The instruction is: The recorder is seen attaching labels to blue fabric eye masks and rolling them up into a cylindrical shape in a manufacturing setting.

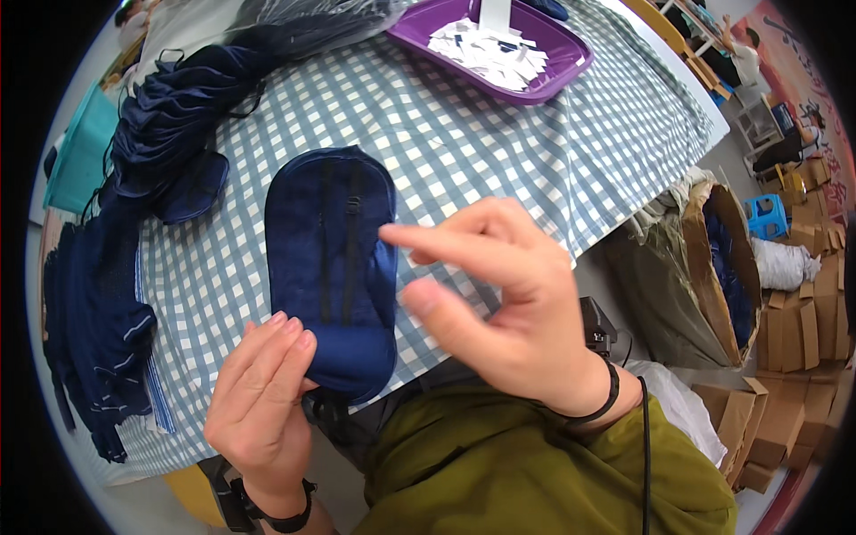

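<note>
A navy satin sleep mask (301,214) lies lengthwise on the checked tablecloth, its black elastic strap and small slider running along its upper face. At its near end, my left hand (260,392) pinches the left edge, fingers on top and thumb mostly hidden. My right hand (499,294) hovers over the right side with index finger and thumb spread apart and nothing between them. That index fingertip is at the mask's right edge; whether it touches cannot be made out. Slight puckers show along this edge.
Far left, a heap of navy masks (174,125) spills beside dark blue fabric pieces (98,330). A purple tray (571,67) of white slips stands at the back of the checked cloth (499,152). A teal bin (82,152) is left; an open carton (704,267) stands right.
</note>
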